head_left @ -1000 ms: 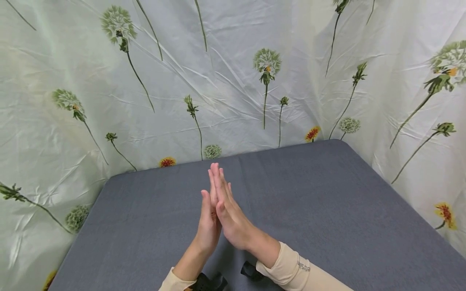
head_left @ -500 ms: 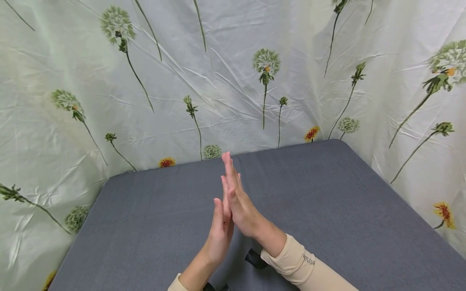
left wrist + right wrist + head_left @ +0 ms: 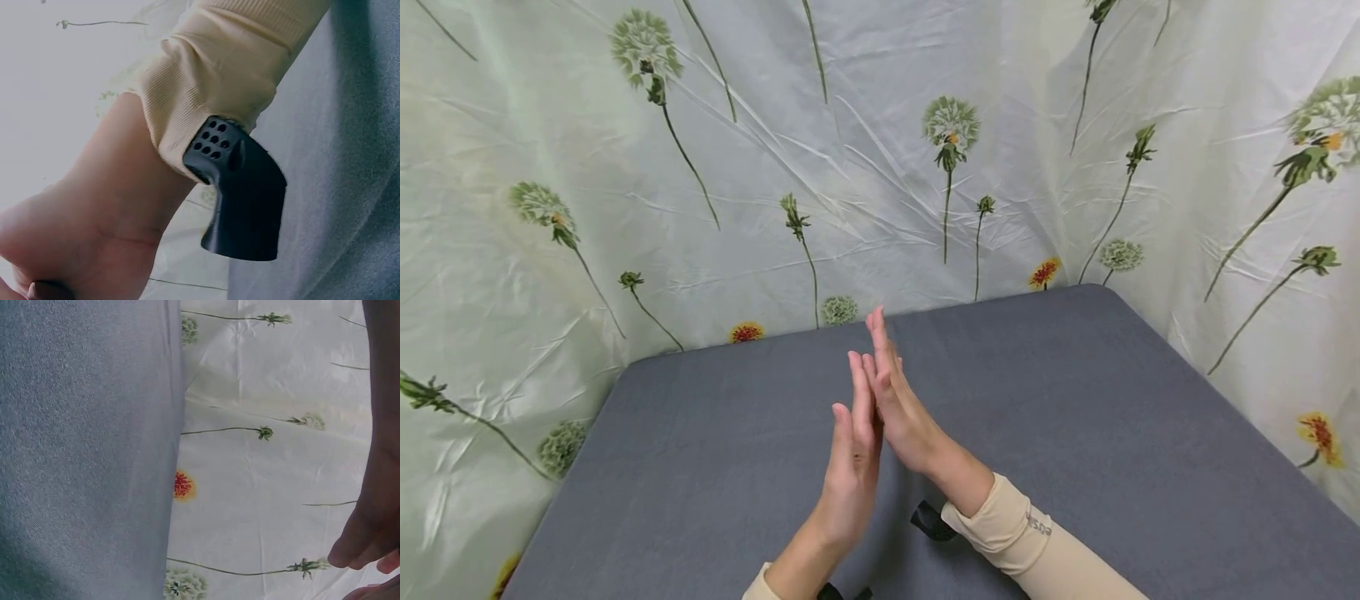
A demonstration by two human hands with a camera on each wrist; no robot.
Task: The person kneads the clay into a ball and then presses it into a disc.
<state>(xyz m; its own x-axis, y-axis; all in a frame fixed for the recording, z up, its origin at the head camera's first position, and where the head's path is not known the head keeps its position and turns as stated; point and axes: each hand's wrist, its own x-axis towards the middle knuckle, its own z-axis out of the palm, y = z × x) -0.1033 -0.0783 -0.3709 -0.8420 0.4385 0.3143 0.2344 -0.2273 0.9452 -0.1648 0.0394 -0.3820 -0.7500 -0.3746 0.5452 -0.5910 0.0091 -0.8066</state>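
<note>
Left hand: the left hand point(image 3: 853, 467) stood upright, palm turned toward the other, its fingers straight and its thumb raised a little apart from them.
Right hand: the right hand point(image 3: 906, 425) leaned in from the other side, fingers straight and pointing up, their tips reaching higher than those of the left.
Contact: the two hands met palm side to palm side along the fingers, while the wrists stood apart below.
Grip: released on both sides; neither hand was curled round anything, and each touched the other.
Place: the joined hands were above the near middle of the grey worktop point(image 3: 1075, 417), with a soft shadow below them.
Sleeves: a beige right sleeve point(image 3: 1075, 567), printed with small dark lettering, ended at the wrist; only the edge of the left sleeve point(image 3: 760, 585) showed.
Wrist gear: a black wrist piece point(image 3: 931, 522) sat at the right cuff; the left wrist view showed a similar black piece, with round holes, close up.
Backdrop: white cloth point(image 3: 880, 167) hung behind the worktop, creased and printed with green dandelions and red-and-yellow flowers.
</note>
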